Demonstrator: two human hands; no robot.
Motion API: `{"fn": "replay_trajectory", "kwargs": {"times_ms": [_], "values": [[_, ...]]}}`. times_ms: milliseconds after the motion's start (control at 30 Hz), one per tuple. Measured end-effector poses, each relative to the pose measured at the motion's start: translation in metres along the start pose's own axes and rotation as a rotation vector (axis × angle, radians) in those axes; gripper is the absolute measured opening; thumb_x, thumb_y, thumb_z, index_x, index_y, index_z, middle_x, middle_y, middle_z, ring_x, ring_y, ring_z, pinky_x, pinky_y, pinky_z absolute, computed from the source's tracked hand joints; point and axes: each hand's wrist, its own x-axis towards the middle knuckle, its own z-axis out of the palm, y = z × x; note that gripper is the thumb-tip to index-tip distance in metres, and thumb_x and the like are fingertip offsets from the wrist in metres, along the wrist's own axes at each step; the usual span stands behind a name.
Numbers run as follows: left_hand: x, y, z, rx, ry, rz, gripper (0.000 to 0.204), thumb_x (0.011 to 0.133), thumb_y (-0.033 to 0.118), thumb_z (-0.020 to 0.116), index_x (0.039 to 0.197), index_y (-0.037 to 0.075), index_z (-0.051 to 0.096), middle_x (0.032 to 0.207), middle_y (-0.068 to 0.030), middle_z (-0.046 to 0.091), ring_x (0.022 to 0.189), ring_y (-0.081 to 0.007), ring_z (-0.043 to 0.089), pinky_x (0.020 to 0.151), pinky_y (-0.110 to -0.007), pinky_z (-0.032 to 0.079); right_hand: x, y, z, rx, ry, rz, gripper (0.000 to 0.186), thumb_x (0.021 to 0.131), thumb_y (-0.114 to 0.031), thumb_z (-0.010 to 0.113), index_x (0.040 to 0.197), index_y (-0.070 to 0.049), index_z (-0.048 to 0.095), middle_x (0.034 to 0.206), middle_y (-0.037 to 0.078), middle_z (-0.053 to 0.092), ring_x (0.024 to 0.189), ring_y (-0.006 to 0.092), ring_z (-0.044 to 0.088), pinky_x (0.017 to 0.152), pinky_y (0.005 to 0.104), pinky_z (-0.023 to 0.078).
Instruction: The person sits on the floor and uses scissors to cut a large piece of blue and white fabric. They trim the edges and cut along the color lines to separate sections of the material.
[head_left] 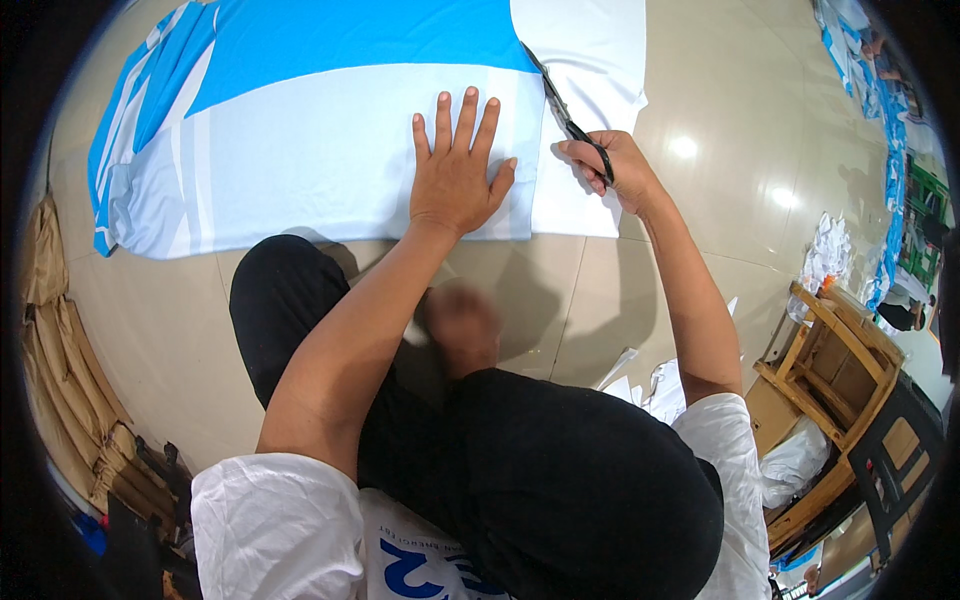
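Note:
A length of blue, pale blue and white fabric (pixel 330 140) lies spread on the tiled floor in front of my knees. My left hand (pixel 455 165) rests flat on its pale blue part, fingers spread. In my right hand (pixel 618 170) is a pair of scissors (pixel 568 115) with black handles, my fingers through the loops. The blades point away and to the left, lying along the border between the printed part and the white margin (pixel 590 75) on the right. Their tips reach the curved blue edge.
White scraps (pixel 660 390) lie on the floor beside my right knee. A wooden stool (pixel 835 360) and a black plastic stool (pixel 895 455) stand at the right. More blue and white cloth (pixel 890 200) lies along the far right. A brown curtain (pixel 75 360) hangs at the left.

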Motion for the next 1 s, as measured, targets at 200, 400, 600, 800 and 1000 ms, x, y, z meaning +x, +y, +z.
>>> {"fn": "replay_trajectory", "kwargs": {"times_ms": [200,400,600,800,1000], "values": [[0.0,0.001,-0.001,-0.013,0.003,0.007,0.082,0.11,0.053,0.051,0.178,0.015,0.027,0.184,-0.0182,0.022,0.17,-0.0455,0.012,0.134,-0.071,0.009,0.003,-0.008,0.011,0.052,0.029,-0.026,0.036,0.091,-0.033,0.089,0.077,-0.008,0.067,0.056,-0.001,0.056,0.043,0.0071,0.047,0.041,0.0227,0.035],[0.0,0.0,-0.001,-0.009,0.006,0.015,0.082,0.11,0.053,0.051,0.178,0.014,0.026,0.184,-0.0184,0.021,0.17,-0.0459,0.011,0.134,-0.071,0.009,0.005,-0.012,0.015,0.099,0.021,-0.019,0.035,0.091,-0.031,0.088,0.077,-0.008,0.066,0.057,-0.002,0.056,0.043,0.007,0.048,0.042,0.0227,0.036],[0.0,0.001,0.001,0.003,0.0,0.014,0.083,0.11,0.054,0.049,0.179,0.015,0.025,0.185,-0.018,0.019,0.171,-0.0454,0.01,0.134,-0.071,0.009,0.008,-0.011,0.018,0.096,0.031,-0.022,0.034,0.092,-0.028,0.089,0.076,-0.008,0.065,0.059,-0.001,0.057,0.044,0.0074,0.048,0.042,0.0241,0.037],[0.001,0.002,0.0,0.001,-0.01,0.008,0.083,0.11,0.054,0.05,0.179,0.015,0.024,0.185,-0.018,0.019,0.171,-0.045,0.01,0.134,-0.071,0.008,0.005,-0.011,0.024,0.138,0.018,-0.011,0.033,0.092,-0.025,0.088,0.077,-0.007,0.066,0.059,-0.001,0.057,0.044,0.0077,0.048,0.042,0.0248,0.037],[0.0,0.001,0.001,-0.005,0.006,0.011,0.084,0.109,0.053,0.053,0.178,0.015,0.026,0.184,-0.0181,0.021,0.171,-0.0454,0.01,0.133,-0.071,0.009,0.004,-0.008,0.029,0.181,0.013,-0.019,0.031,0.093,-0.024,0.088,0.08,-0.004,0.067,0.061,0.0,0.058,0.044,0.0077,0.048,0.042,0.0255,0.037]]}}
